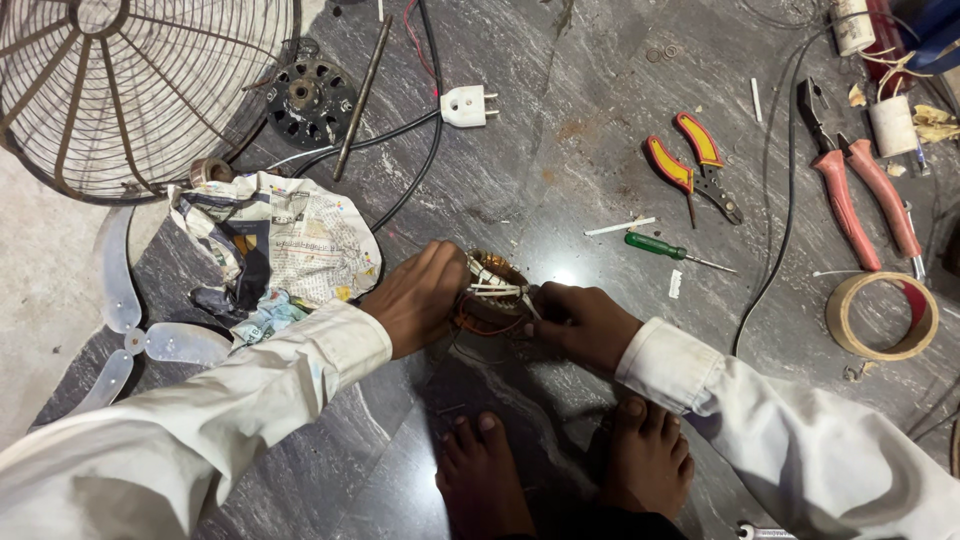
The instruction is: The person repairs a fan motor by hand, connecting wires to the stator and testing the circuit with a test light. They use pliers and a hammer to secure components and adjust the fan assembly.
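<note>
We cup the copper motor winding (490, 290) on the dark stone floor (560, 150) with our left hand (418, 297), fingers curled round its near-left side. Our right hand (583, 322) pinches its white leads from the right. We judge the leads are being sorted; next calls for a steady grip. A green screwdriver (660, 247) and red-yellow cutters (692, 165) lie far right, crumpled newspaper (280, 245) left.
</note>
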